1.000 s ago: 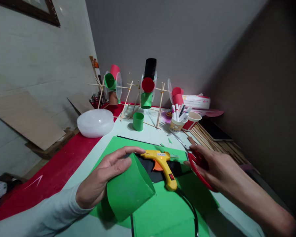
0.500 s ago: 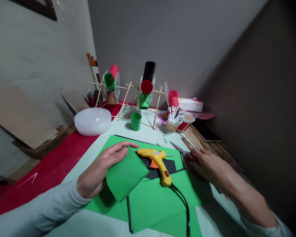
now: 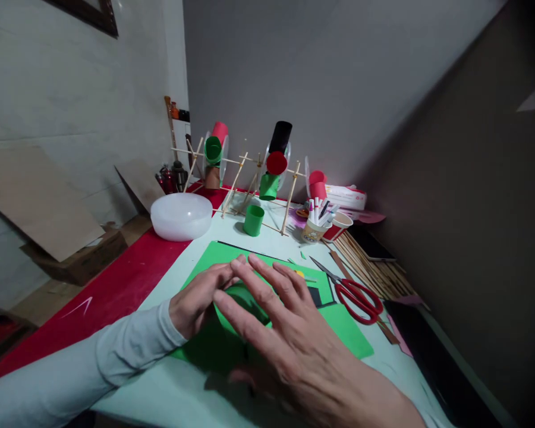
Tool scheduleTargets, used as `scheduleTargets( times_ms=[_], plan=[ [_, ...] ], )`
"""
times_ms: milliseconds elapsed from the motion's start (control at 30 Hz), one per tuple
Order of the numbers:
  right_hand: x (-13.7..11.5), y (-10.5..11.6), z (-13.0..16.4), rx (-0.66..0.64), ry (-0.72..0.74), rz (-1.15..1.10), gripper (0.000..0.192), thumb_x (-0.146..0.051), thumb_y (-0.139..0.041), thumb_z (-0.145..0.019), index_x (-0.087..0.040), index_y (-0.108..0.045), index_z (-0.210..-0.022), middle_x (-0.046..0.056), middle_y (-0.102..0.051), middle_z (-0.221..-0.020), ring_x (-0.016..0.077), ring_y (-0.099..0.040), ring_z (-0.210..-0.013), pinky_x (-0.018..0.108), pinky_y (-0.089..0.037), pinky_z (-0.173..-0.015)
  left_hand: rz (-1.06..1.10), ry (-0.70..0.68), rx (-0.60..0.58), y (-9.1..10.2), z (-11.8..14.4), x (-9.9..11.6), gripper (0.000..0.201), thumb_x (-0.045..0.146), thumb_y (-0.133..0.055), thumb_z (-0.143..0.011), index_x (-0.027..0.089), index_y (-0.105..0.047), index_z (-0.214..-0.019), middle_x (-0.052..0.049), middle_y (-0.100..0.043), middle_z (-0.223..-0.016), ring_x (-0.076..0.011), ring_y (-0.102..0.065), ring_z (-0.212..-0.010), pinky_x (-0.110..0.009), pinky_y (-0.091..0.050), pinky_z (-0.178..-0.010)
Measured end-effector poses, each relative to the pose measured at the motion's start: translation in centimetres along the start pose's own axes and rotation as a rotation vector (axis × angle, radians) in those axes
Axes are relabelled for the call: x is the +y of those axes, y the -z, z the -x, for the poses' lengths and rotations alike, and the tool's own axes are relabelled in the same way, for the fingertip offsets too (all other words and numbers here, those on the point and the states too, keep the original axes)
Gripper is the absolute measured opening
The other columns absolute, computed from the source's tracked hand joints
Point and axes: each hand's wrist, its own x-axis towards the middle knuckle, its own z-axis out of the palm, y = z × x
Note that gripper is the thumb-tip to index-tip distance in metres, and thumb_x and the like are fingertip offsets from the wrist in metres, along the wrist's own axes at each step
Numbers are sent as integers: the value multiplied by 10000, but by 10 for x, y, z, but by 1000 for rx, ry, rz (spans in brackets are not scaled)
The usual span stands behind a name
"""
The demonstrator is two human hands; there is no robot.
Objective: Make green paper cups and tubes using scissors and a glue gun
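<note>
A green paper tube [image 3: 241, 293] is in my left hand [image 3: 195, 302], whose fingers curl along its far left side. My right hand [image 3: 283, 321] reaches across in front of the tube, fingers spread, with the fingertips close to those of my left hand. Whether the right fingers touch the tube I cannot tell. Beneath both hands lie green sheets [image 3: 352, 330]. Only a small yellow part of the glue gun [image 3: 299, 274] shows past my right hand. Red-handled scissors [image 3: 360, 301] lie on the table to the right, blades half turned toward the back.
Farther back are a stick frame [image 3: 289, 199] with coloured tubes, a small green cup [image 3: 253, 220], a round white translucent container [image 3: 181, 217] and a cup of markers [image 3: 314, 230]. Wooden sticks [image 3: 370, 261] and a black flat object [image 3: 441, 362] lie on the right.
My right hand has left the scissors on the table and moved left to the green tube. It now covers most of the glue gun. The view has shifted slightly.
</note>
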Motion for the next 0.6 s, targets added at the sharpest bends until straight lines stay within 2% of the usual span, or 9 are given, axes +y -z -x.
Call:
scheduleTargets(
  times_ms=[67,167,300,400,500,600],
  plan=[
    [4,-15,-3,-7,-50,12,783,-494,-621,-929,-193,-280,-1566,193,-264,-1641,390,-177,-1511,663,-308,-1125,103,115,-9,0,0,-3,305,388,-595,-887,167,-722,-1054,-79,-760,-1043,-286,-640,-1149,-365,-483,-993],
    [12,-28,-7,47,-136,-38,856,-450,-672,-898,-148,-239,-1572,212,-299,-1622,388,-205,-1503,634,-296,-1140,225,252,-44,-1,-1,-4,409,466,-538,-925,166,-678,-1164,-88,-773,-946,-287,-707,-986,-368,-558,-830],
    [17,-24,-11,118,-312,-327,873,-519,-627,-922,-149,-189,-1581,197,-402,-1569,310,-367,-1448,493,-376,-1135,295,262,-81,0,-3,4,505,560,-512,-941,198,-614,-1279,-99,-766,-1020,-256,-726,-843,-361,-595,-722],
    [19,-18,-11,143,-520,-587,881,-555,-640,-902,-209,-201,-1583,135,-509,-1506,273,-470,-1390,443,-410,-1117,224,329,-157,2,-1,11,609,649,-390,-947,178,-630,-1249,-133,-756,-971,-258,-703,-714,-407,-611,-590],
    [22,-16,-8,252,-657,-734,789,-564,-615,-912,-231,-292,-1550,86,-420,-1582,233,-336,-1482,406,-316,-1189,89,299,-243,3,1,12,689,708,-354,-920,133,-681,-1113,-159,-737,-913,-290,-699,-785,-416,-613,-589],
    [24,-17,0,275,-723,-779,728,-572,-540,-951,-251,-288,-1554,65,-316,-1639,208,-238,-1521,418,-211,-1232,-100,196,-269,1,3,11,621,710,-476,-873,145,-679,-1031,-142,-710,-966,-296,-693,-847,-376,-592,-611]
  ],
)
